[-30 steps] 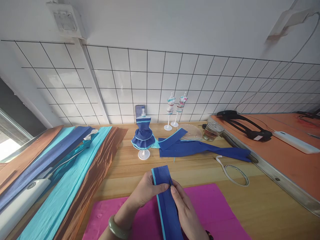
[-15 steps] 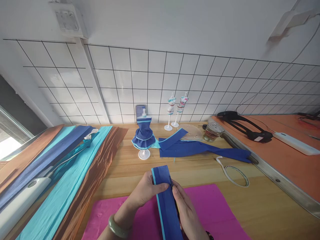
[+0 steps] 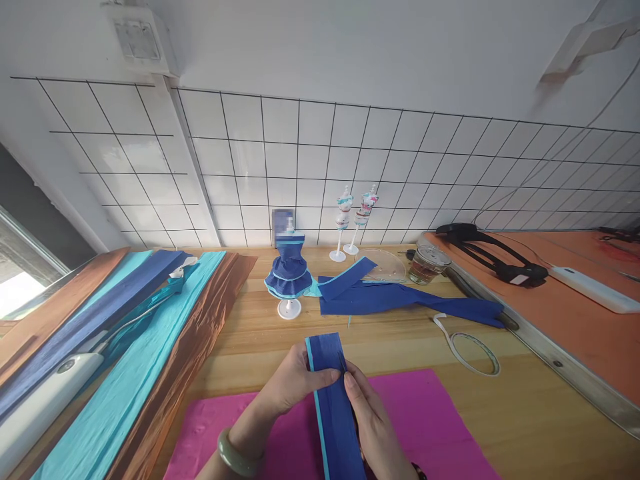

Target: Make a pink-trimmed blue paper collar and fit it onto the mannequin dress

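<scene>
A dark blue strip of crepe paper (image 3: 333, 407) with a light blue edge runs lengthwise in front of me. My left hand (image 3: 295, 380) pinches its upper left part, thumb on top and fingers underneath. Along the strip's right edge is my right hand (image 3: 373, 417), closed on what look like scissors (image 3: 343, 364); only thin dark blades show, and the handles are mostly hidden by the hand. Under both hands lies a magenta sheet (image 3: 420, 413). Beyond them a small dress form (image 3: 289, 270) wears a blue tiered dress with light blue trim.
More blue strips (image 3: 370, 298) lie behind the hands. A roll of white tape (image 3: 473, 350), a lidded glass jar (image 3: 429, 263) and two bare mini dress forms (image 3: 343, 223) stand or lie farther out. Coloured paper lengths (image 3: 145, 353) and a white power strip (image 3: 55, 407) cover the left side.
The blades by the strip's right edge have shifted slightly, and the yellow bit near my right hand no longer shows. Both hands keep nearly the same place.
</scene>
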A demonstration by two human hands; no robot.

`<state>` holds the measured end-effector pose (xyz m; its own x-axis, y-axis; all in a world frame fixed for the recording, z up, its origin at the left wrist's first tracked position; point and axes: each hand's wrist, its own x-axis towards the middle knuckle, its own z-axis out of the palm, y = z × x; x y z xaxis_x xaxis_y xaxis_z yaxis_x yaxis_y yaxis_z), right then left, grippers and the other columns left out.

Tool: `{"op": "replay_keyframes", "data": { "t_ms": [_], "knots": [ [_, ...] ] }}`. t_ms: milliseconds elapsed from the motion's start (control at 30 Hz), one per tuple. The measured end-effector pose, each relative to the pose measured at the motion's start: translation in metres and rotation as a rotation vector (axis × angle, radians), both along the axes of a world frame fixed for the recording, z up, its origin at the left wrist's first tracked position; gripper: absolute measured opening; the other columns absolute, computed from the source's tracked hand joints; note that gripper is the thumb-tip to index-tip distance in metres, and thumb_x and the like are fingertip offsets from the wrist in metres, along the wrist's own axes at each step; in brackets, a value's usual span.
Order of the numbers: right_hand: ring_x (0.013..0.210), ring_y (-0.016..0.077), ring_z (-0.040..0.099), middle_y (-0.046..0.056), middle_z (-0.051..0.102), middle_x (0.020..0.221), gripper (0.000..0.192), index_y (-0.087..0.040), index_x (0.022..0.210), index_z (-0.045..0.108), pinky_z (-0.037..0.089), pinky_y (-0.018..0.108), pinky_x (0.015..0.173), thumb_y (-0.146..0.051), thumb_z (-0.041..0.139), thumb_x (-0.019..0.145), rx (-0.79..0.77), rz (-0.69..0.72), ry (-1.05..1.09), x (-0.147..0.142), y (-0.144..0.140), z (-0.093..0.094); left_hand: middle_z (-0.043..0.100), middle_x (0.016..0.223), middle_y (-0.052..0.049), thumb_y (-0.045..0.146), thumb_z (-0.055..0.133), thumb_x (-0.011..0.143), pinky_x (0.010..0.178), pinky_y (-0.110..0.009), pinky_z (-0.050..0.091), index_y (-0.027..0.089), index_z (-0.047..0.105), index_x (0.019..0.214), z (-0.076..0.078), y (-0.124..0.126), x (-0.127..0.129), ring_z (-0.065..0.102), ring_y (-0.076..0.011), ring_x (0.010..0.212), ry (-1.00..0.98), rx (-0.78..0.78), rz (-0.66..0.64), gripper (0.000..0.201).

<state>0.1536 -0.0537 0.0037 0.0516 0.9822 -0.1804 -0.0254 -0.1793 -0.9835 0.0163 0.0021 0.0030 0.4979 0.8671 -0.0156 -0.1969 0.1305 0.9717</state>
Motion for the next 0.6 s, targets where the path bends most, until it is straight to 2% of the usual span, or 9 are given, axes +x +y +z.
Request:
{"op": "replay_keyframes", "data": {
  "t_ms": [100, 233, 467, 533, 600],
  "knots": [
    [0.119, 0.0213, 0.045, 0.005, 0.057, 0.124, 0.049, -0.022, 0.119, 0.054, 0.039, 0.030, 0.098, -0.053, 0.046, 0.082, 0.014, 0.017, 0.018, 0.0010, 0.0010, -0.0064, 0.068, 0.083, -0.004, 0.029, 0.069, 0.069, 0.072, -0.029, 0.046, 0.014, 0.065, 0.089, 0.0001, 0.0003, 0.0002, 0.061, -0.0191, 0.077, 0.011, -0.001, 0.005, 0.025],
    [0.119, 0.0203, 0.045, 0.005, 0.057, 0.124, 0.049, -0.022, 0.120, 0.053, 0.037, 0.031, 0.100, -0.052, 0.046, 0.082, 0.013, 0.042, 0.036, 0.0023, 0.0018, -0.0116, 0.067, 0.083, -0.004, 0.028, 0.069, 0.069, 0.073, -0.029, 0.046, 0.014, 0.064, 0.092, 0.0012, -0.0004, 0.0004, 0.060, -0.0185, 0.077, 0.009, 0.005, 0.012, 0.027],
    [0.116, 0.0231, 0.048, 0.005, 0.059, 0.120, 0.047, -0.023, 0.112, 0.059, 0.040, 0.032, 0.097, -0.055, 0.049, 0.079, 0.016, 0.007, 0.041, 0.0019, 0.0014, -0.0051, 0.067, 0.083, -0.005, 0.031, 0.069, 0.069, 0.071, -0.029, 0.046, 0.013, 0.065, 0.087, 0.0013, -0.0012, 0.0000, 0.060, -0.0191, 0.076, 0.016, 0.002, -0.014, 0.025],
    [0.111, 0.0233, 0.052, 0.005, 0.062, 0.116, 0.047, -0.023, 0.110, 0.060, 0.044, 0.031, 0.091, -0.056, 0.050, 0.077, 0.017, -0.003, 0.040, 0.0017, 0.0007, -0.0036, 0.067, 0.082, -0.005, 0.032, 0.068, 0.069, 0.070, -0.029, 0.046, 0.014, 0.065, 0.087, 0.0004, -0.0011, -0.0001, 0.060, -0.0188, 0.076, 0.015, 0.000, -0.007, 0.025],
    [0.092, 0.0219, 0.061, 0.005, 0.068, 0.098, 0.049, -0.024, 0.110, 0.060, 0.052, 0.028, 0.074, -0.058, 0.051, 0.076, -0.029, 0.000, 0.042, 0.0007, -0.0007, -0.0032, 0.066, 0.080, -0.004, 0.034, 0.067, 0.071, 0.069, -0.028, 0.046, 0.014, 0.065, 0.086, -0.0008, -0.0009, -0.0002, 0.059, -0.0181, 0.075, 0.006, -0.009, 0.018, 0.025]
  ]
}}
